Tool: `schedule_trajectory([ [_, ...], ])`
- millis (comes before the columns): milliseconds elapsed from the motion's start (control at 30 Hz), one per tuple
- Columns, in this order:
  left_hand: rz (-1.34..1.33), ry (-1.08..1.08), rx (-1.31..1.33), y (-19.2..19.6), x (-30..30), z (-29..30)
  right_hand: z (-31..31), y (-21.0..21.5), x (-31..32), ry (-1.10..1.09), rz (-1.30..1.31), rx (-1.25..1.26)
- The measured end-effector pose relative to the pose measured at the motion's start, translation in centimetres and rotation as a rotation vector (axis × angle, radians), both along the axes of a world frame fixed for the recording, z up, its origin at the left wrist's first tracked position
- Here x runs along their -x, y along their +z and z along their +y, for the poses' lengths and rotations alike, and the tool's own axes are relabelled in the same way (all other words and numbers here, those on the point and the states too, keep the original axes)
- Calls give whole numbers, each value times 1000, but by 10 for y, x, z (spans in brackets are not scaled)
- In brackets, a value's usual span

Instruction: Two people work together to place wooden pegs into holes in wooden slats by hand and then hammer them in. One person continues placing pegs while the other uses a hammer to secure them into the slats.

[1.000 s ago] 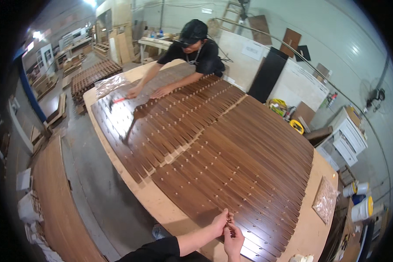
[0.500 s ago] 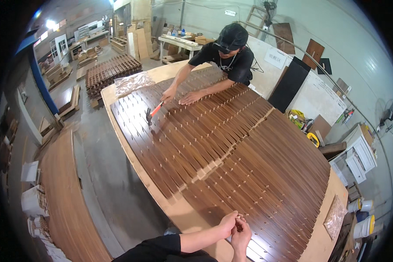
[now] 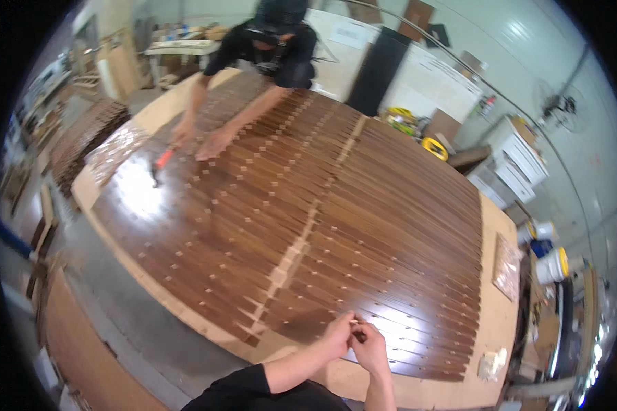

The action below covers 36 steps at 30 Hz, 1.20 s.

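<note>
Dark wooden slats (image 3: 418,185), dotted with small pale pegs (image 3: 359,242), are laid side by side in two groups on a pale board (image 3: 497,214). Above the near group's edge, the left hand (image 3: 337,337) and right hand (image 3: 371,348) are held together, fingers bent; whether anything is gripped by either cannot be told. Across the board, a red-handled hammer (image 3: 163,159) is held by a co-worker (image 3: 274,51), whose other hand is rested on the far slats.

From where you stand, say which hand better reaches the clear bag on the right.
Probably the right hand: it is nearer the clear bag, while the left hand sits farther left.
</note>
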<state>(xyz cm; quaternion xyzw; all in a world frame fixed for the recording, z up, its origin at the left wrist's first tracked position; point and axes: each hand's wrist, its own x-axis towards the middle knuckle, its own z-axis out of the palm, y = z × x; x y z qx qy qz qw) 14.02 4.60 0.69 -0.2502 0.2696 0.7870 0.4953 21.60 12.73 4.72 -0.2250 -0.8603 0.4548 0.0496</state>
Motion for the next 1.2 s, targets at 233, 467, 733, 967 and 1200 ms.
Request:
schedule_trajectory([
  [233, -24, 146, 2, 17, 48, -10, 16, 27, 54, -252, 13, 353],
  [467, 133, 74, 49, -8, 69, -18, 117, 9, 136, -384, 92, 87],
  [733, 161, -27, 67, -8, 89, -18, 197, -47, 207, -324, 86, -283],
  [967, 280, -252, 50, -14, 89, -2, 219, -49, 201, -62, -34, -669],
  [1200, 421, -198, -63, -13, 83, -9, 201, -43, 210, 85, -17, -721],
])
